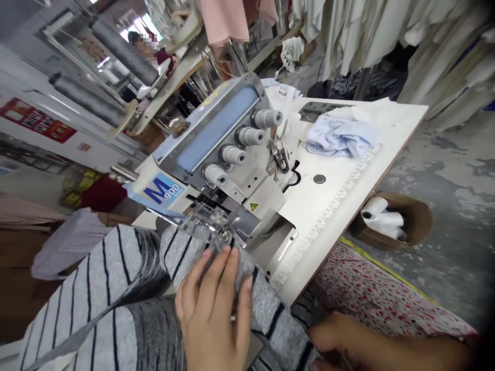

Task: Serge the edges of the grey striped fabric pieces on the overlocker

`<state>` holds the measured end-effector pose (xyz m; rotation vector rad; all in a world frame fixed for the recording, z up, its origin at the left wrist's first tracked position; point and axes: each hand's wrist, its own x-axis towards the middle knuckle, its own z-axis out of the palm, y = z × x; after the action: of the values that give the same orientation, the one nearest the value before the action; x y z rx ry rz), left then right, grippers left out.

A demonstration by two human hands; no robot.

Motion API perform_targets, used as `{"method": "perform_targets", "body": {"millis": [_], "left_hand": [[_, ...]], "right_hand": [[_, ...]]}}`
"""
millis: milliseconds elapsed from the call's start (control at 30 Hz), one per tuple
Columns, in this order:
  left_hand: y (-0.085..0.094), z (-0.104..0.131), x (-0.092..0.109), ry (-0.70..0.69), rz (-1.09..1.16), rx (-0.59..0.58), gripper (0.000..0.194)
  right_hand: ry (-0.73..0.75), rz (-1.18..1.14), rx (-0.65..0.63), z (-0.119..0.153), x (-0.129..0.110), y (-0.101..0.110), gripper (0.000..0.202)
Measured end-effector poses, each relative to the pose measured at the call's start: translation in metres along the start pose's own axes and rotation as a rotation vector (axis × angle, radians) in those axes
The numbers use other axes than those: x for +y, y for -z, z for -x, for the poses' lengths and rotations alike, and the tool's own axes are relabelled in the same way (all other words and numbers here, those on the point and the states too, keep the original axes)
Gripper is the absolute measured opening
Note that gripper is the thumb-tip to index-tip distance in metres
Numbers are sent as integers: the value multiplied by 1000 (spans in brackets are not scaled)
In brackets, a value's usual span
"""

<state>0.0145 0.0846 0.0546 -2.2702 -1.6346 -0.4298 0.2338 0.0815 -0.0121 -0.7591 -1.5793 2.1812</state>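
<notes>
A sewing machine (216, 149) with a blue panel and several grey dials stands in the middle. Grey fabric with dark stripes (266, 299) runs from under its presser foot toward the lower right. My left hand (216, 304) lies on this fabric just below the foot, fingers spread and tips close to it. At the lower right, my right hand (332, 337) grips the fabric's far end, its fingers partly hidden. Stacked striped pieces (88, 278) lie at the lower left.
The white table (336, 206) has a ruler strip along its edge and crumpled pale blue cloth (340, 135) at the back. A box of white thread cones (417, 221) stands on the floor at right. A person (162, 56) is in the background.
</notes>
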Motion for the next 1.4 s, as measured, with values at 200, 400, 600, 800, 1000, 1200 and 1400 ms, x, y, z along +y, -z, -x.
{"method": "perform_targets", "body": {"millis": [200, 400, 600, 800, 1000, 1200, 1400], "left_hand": [[-1, 0, -4, -93, -34, 9, 38], [-3, 3, -3, -87, -74, 42, 38], [-5, 16, -15, -110, -43, -34, 47], [-11, 24, -27, 52, 135, 12, 70], [-15, 4, -41, 439, 467, 10, 92], [-19, 8, -38, 512, 456, 118, 47], [-9, 39, -8, 351, 12, 119, 46]], "right_hand": [[-84, -223, -8, -28, -5, -6, 59], [-115, -432, -58, -59, 2, -12, 59], [42, -501, -24, -97, -19, -5, 57], [84, -527, -26, -109, -17, -7, 56], [85, -472, 33, -96, 2, -7, 49], [80, -397, 29, -88, 0, 0, 43], [71, -331, -12, -85, -1, 4, 43]]}}
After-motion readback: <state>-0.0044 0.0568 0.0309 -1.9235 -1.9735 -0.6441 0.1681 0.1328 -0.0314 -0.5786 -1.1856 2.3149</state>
